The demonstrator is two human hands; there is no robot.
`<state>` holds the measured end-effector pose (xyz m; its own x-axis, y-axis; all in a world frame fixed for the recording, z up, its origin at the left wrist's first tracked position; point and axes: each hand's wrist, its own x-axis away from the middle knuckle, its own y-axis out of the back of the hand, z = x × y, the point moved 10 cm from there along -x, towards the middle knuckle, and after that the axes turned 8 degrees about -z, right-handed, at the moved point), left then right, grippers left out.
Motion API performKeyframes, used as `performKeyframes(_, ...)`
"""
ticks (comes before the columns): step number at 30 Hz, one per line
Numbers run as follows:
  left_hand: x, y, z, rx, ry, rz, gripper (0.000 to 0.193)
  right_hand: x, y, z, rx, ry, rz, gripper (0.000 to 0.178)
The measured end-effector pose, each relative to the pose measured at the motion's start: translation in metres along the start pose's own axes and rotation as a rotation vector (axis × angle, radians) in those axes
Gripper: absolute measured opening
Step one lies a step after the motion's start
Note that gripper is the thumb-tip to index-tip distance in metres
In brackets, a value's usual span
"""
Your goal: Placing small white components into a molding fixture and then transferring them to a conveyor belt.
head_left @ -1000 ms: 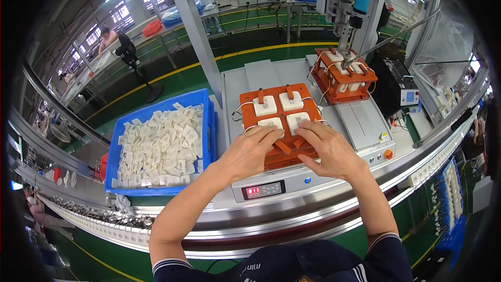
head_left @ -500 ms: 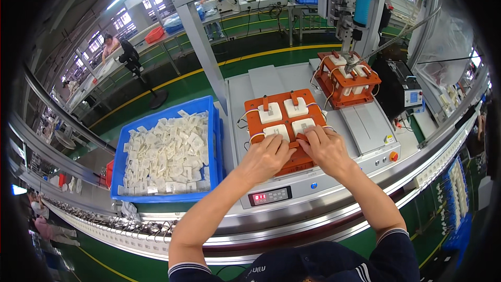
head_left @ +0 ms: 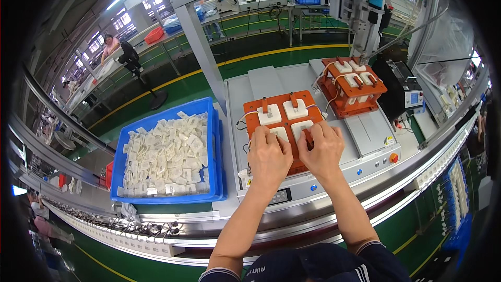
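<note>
An orange fixture (head_left: pixel 290 103) holds several white square plastic parts, each under a small orange clamp (head_left: pixel 264 105), with thin wires at its sides. My left hand (head_left: pixel 270 157) is closed over its near left corner, beside a near white part (head_left: pixel 281 133); what the fingers pinch, if anything, is hidden. My right hand (head_left: pixel 322 150) is closed at the near right white part (head_left: pixel 297 127). Its thumb and fingertips grip an orange clamp (head_left: pixel 309 139) there.
On the left stands a blue bin (head_left: pixel 213 149) heaped with small whitish bagged pieces (head_left: pixel 167 151). A second orange fixture (head_left: pixel 360 105) sits at the right beneath the machine head (head_left: pixel 362 28). A red button (head_left: pixel 394 157) is on the front edge. A person (head_left: pixel 110 46) works far left.
My left hand has shifted from the near middle clamp to the fixture's left edge. My right hand stays by its clamp. The machine head has moved right, and the second fixture slightly right and nearer.
</note>
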<state>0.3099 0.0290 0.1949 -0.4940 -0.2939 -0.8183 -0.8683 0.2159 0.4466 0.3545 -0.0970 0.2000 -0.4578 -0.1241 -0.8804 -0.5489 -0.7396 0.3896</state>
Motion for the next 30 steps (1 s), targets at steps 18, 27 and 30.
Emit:
performKeyframes(18, -0.066, -0.082, 0.051, 0.254, -0.372, 0.835, 0.057, 0.004, -0.003, 0.003, -0.124, -0.022, 0.085, 0.015)
performKeyframes(27, -0.059, -0.096, 0.054, 0.302, -0.491, 0.843, 0.051, 0.003, -0.002, 0.002, -0.126, -0.016, 0.072, 0.015)
performKeyframes(30, -0.059, -0.095, 0.054, 0.298, -0.520, 0.803, 0.052, 0.006, -0.005, 0.001, -0.126, -0.042, 0.104, 0.015)
